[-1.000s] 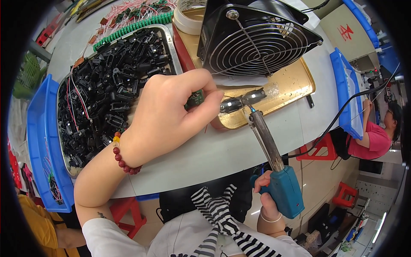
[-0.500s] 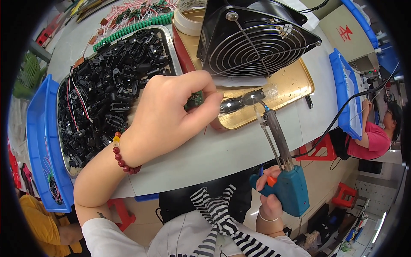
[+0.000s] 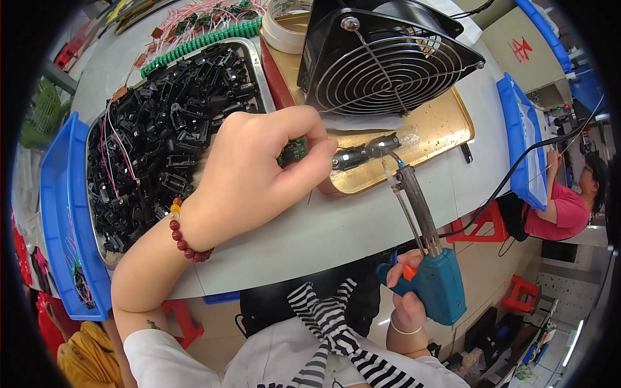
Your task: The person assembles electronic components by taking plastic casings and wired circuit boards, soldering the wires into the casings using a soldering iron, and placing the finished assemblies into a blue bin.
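My left hand (image 3: 265, 165) is pinched closed over the front edge of a gold tray (image 3: 446, 126). From its fingertips a small black plastic housing (image 3: 365, 152) sticks out to the right. A piece of green circuit board (image 3: 295, 150) shows in the gap between thumb and forefinger; whether it joins the housing is hidden. Gripped upright in my right hand (image 3: 409, 301) is a teal soldering gun (image 3: 443, 284) with an orange trigger. Its bent tip touches or nearly touches the right part of the housing, beside a thin feed tube.
A black fan (image 3: 394, 71) with a wire guard stands behind the tray, near a tape roll (image 3: 284, 29). At left, a metal tray (image 3: 262, 71) holds many black housings. Blue bins (image 3: 68, 213) flank the table. A black cable (image 3: 498, 191) runs at right; a co-worker (image 3: 563, 207) sits beyond.
The soldering gun has shifted very slightly; my left hand keeps its place. At the lower left edge, a person in yellow has moved and red clothing now shows.
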Motion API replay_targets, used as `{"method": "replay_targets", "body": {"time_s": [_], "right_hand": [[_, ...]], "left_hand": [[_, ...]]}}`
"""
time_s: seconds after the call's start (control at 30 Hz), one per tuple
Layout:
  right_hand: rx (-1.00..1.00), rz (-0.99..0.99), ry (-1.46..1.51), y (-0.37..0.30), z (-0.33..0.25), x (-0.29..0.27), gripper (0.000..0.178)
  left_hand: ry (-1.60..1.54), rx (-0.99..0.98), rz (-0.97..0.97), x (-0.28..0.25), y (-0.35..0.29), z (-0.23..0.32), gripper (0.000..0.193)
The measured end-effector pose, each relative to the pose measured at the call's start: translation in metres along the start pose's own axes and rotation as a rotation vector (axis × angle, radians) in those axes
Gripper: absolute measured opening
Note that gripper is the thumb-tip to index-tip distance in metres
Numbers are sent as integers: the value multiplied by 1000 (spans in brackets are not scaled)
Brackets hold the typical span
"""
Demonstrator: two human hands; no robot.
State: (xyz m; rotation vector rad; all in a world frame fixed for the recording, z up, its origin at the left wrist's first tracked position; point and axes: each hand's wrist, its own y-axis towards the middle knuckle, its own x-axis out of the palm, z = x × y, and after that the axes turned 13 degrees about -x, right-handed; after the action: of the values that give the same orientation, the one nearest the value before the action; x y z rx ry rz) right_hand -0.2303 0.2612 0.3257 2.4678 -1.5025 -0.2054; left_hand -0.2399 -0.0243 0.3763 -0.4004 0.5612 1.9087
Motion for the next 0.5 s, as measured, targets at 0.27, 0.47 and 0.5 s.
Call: {"method": "replay_targets", "body": {"time_s": [0.27,0.47,0.5], "right_hand": [[22,33,27,1,-2,3,53],[42,49,62,-1,-4,2,58],[42,31,64,-1,-4,1,59]], "left_hand": [[15,-15,-39,-4,0,0,10],[-225,-128,-399,-26,8,11,7],[-128,-48,-414,-30,9,9,8]]}}
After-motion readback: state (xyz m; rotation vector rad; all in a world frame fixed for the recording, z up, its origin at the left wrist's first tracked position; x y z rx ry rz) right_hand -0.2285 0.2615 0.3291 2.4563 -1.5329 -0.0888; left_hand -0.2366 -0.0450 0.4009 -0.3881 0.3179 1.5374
